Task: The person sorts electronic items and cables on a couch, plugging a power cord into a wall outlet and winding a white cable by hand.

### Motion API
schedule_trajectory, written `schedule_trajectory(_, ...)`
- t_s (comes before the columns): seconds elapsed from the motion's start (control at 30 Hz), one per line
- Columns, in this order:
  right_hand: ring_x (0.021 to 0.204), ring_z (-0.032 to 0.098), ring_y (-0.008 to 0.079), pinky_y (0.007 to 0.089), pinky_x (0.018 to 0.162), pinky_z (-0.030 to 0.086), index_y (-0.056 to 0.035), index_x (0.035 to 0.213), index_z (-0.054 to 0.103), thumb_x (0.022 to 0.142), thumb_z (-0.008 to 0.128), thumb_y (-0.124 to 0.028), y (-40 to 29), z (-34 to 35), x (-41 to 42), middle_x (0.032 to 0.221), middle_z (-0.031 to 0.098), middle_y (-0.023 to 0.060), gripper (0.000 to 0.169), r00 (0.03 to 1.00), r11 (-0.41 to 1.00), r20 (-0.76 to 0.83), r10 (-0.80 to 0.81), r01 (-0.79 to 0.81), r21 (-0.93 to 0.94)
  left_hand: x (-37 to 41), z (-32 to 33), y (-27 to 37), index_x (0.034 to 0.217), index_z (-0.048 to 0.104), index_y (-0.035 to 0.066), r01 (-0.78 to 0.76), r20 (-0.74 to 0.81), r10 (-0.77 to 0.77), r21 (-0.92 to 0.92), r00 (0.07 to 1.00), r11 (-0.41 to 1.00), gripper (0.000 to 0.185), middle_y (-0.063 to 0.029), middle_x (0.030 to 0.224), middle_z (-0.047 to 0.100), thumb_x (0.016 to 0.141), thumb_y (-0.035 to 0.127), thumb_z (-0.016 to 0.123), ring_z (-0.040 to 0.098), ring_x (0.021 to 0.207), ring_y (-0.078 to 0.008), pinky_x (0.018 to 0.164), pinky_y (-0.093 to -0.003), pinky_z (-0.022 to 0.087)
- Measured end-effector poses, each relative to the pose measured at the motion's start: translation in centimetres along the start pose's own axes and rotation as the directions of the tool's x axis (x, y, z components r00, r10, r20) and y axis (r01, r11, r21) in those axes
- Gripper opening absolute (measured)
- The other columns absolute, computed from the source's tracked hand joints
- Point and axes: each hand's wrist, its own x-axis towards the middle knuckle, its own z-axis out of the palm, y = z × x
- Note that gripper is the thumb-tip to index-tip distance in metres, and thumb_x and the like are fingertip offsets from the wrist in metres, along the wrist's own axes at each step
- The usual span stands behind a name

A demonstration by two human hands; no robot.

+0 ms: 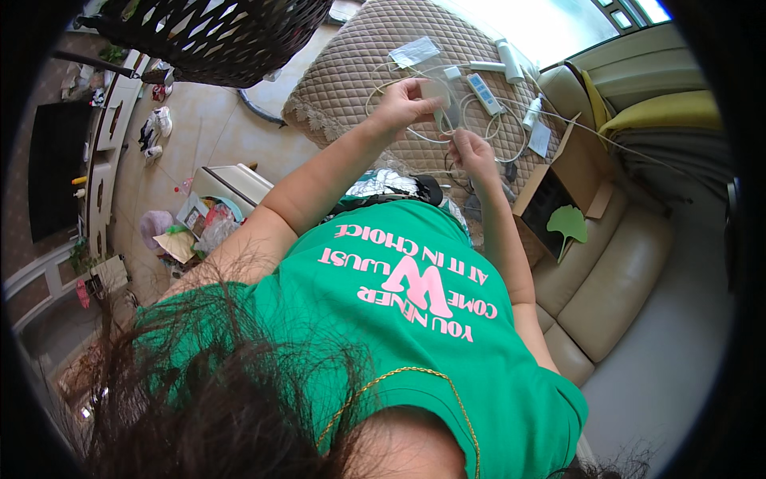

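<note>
Over a quilted tablecloth [335,78], my left hand [404,108] holds a pale flat piece [435,93] between thumb and fingers. The piece is blurred, so I cannot tell exactly what it is. Lower and to the right, my right hand [474,154] pinches a thin white cable [446,131]. Loops of cable spread on the cloth around both hands. Just beyond them lie a white power strip [485,94] with blue socket faces and a small white adapter [452,73]. A clear plastic packet [414,52] rests farther back.
A white cylinder [509,61], a white bottle [531,114] and a pale card [540,139] lie at the right. An open cardboard box [565,161] with a green leaf-shaped piece [567,226] sits by the leather sofa [622,287]. A dark woven basket [209,36] hangs upper left.
</note>
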Motion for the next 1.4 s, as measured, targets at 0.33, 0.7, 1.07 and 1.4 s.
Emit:
schedule_trajectory(0.33,0.058,0.054,0.0139,0.0265,0.054,0.043,0.0011,0.089,0.056,0.084,0.055,-0.014,0.8,0.8,-2.1,0.068,0.056,0.0079,0.016,0.99,0.866,0.137,-0.018,0.084,-0.492,1.3,-1.4,0.2,0.104,0.05,-0.003,-0.108,-0.264,0.107,0.009,0.959,0.994,0.033,-0.0097,0.094,0.059,0.077,0.008,0.064,0.06,0.083,-0.0169,0.069,-0.0289,0.052)
schedule_trajectory(0.7,0.065,0.059,0.0238,0.0303,0.056,0.046,-0.0015,0.082,0.055,0.077,0.062,-0.01,-6.8,0.7,-1.9,0.076,0.055,0.0105,0.012,0.873,0.556,0.161,-0.461,0.425,-0.714,1.5,-2.0,-2.7,0.114,0.049,0.0,-0.185,0.354,0.013,0.457,0.935,0.87,0.046,-0.0077,0.096,0.06,0.073,0.006,0.067,0.057,0.088,-0.0127,0.076,-0.0259,0.048)
schedule_trajectory(1.07,0.067,0.055,0.006,0.0188,0.06,0.044,-0.0004,0.085,0.055,0.08,0.061,-0.01,-4.9,-2.0,1.0,0.072,0.058,0.0016,0.012,0.936,0.873,-0.007,-0.352,0.326,-0.363,0.0,-0.1,-0.6,0.116,0.046,-0.001,-0.182,0.494,-0.114,0.51,0.862,0.841,0.048,-0.0092,0.103,0.057,0.073,0.007,0.066,0.056,0.093,-0.0146,0.083,-0.0281,0.045)
schedule_trajectory(1.4,0.056,0.045,0.0042,0.0171,0.05,0.037,-0.0019,0.087,0.056,0.087,0.053,-0.019,-1.5,-2.4,2.3,0.067,0.052,-0.0024,0.017,0.964,0.965,-0.056,-0.26,0.258,-0.049,-0.3,0.2,-0.8,0.114,0.045,-0.002,-0.082,0.489,-0.036,0.218,0.871,0.973,0.048,-0.0097,0.102,0.057,0.073,0.01,0.068,0.057,0.092,-0.0157,0.082,-0.029,0.047)
